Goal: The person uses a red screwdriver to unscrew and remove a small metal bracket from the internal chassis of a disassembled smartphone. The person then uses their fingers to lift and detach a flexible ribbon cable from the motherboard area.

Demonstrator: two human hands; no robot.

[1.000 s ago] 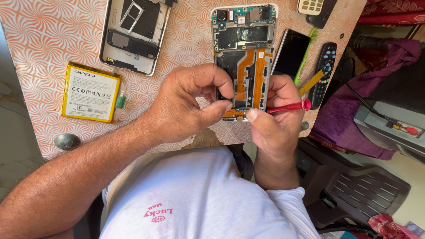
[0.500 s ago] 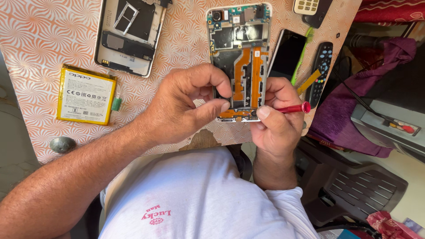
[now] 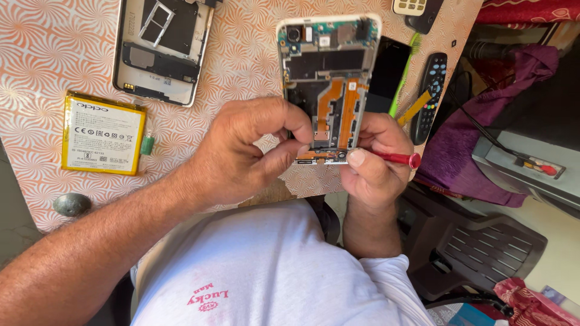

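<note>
red screwdriver [image 3: 396, 158] at opened phone [image 3: 328, 84]

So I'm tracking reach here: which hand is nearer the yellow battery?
Left. The left hand sits just right of the yellow battery; the right hand is farther off, beyond the opened phone.

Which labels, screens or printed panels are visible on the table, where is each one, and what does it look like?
Battery label: left on the table, flat rectangle, white face with small dark print, yellow border.
Dark phone screen: right of the opened phone, black glossy rectangle, unlit.
Remote control: near the table's right edge, long black body with small coloured buttons.
Keypad device: top edge, pale keys, cut off by the frame.
</note>
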